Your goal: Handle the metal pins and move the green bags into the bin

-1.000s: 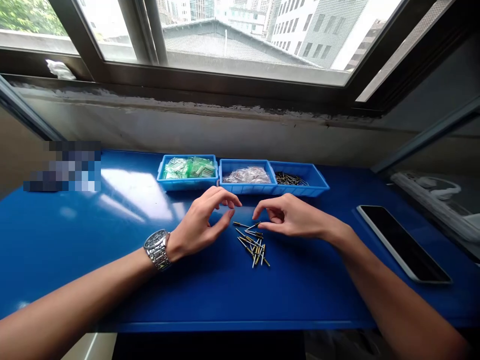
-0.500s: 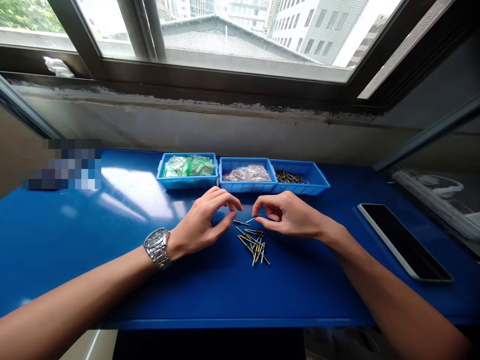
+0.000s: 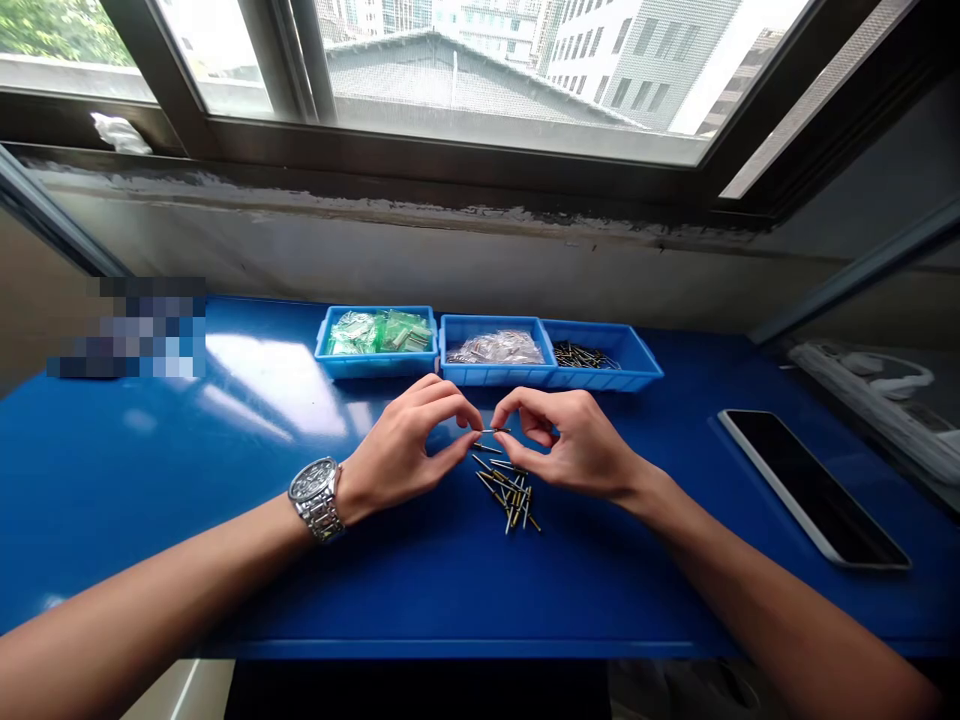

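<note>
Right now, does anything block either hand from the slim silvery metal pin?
Nothing visible. The bare right hand pinches the slim silvery metal pin; the bare left hand is at its tip. Loose brassy pins lie nearer the camera.

Dark-screened phone [image 3: 814, 488] lying at the right of a blue table [image 3: 420, 600]; behind it, a dark-framed window [image 3: 480, 150] looking out on pale buildings [image 3: 637, 65], a grey roof [image 3: 427, 75] and, far left, green foliage [image 3: 60, 35]

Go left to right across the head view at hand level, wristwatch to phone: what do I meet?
Wristwatch, left hand, thin metal pin between the fingertips, right hand, phone.
</note>
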A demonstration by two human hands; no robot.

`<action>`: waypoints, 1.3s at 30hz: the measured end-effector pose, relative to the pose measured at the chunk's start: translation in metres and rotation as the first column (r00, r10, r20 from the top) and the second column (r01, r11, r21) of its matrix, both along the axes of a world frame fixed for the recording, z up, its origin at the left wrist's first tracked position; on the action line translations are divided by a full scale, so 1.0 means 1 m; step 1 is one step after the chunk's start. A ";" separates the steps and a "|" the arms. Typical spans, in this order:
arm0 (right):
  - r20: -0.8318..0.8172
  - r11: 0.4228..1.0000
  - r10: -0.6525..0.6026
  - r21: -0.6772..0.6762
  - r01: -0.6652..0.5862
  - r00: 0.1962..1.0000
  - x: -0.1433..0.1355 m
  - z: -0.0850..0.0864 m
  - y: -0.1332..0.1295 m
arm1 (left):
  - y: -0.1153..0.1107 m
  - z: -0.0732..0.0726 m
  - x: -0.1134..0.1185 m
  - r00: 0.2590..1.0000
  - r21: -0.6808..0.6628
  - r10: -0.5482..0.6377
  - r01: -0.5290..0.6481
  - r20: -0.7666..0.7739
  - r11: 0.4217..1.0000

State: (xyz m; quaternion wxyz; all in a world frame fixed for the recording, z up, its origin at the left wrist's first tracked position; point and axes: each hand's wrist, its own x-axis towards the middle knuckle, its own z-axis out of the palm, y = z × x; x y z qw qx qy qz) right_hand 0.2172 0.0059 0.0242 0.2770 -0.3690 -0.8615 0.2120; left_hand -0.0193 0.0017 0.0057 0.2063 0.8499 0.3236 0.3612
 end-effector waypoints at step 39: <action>-0.193 0.981 0.013 0.192 0.025 0.981 -0.015 -0.007 -0.014 | -0.003 0.003 0.002 0.991 -0.084 -0.064 0.074 0.114 0.994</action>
